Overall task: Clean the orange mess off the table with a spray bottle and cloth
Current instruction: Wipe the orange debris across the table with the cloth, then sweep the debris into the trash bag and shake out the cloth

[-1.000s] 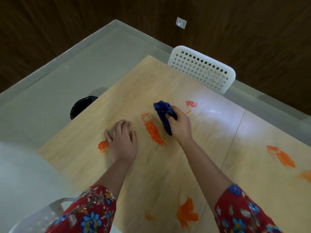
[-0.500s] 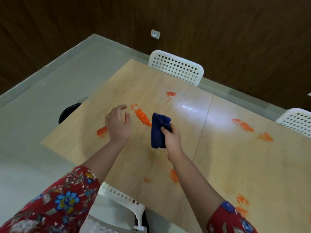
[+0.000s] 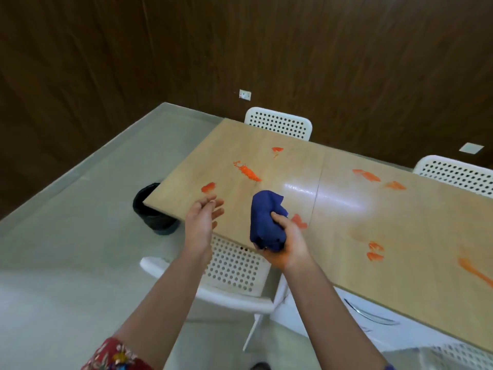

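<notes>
Both left hand [image 3: 202, 222] and right hand [image 3: 287, 245], gripping cloth [image 3: 264, 222], seemingly lifted off table [image 3: 373, 222].

Both hands hang in the air over the near edge of the long light-wood table [image 3: 373, 225]. Ahead of the right hand [image 3: 289, 245], which is full of a bunched dark blue cloth [image 3: 266, 222], the top is flat wood with thin orange smears [image 3: 248, 172], so a sweep forward or out to its right runs free. There's an open gap between it and the left hand [image 3: 204, 220] too.

Straight below both hands sits a white perforated plastic chair [image 3: 234, 265], tucked at the table edge and blocking any drop. Down and left of the left hand there's a round black bin [image 3: 152, 209] on the pale grey floor [image 3: 80, 249]. Way past the fingertips, two more white perforated chairs [image 3: 278, 124] and the dark wood-panel wall [image 3: 346, 62] close things off.
</notes>
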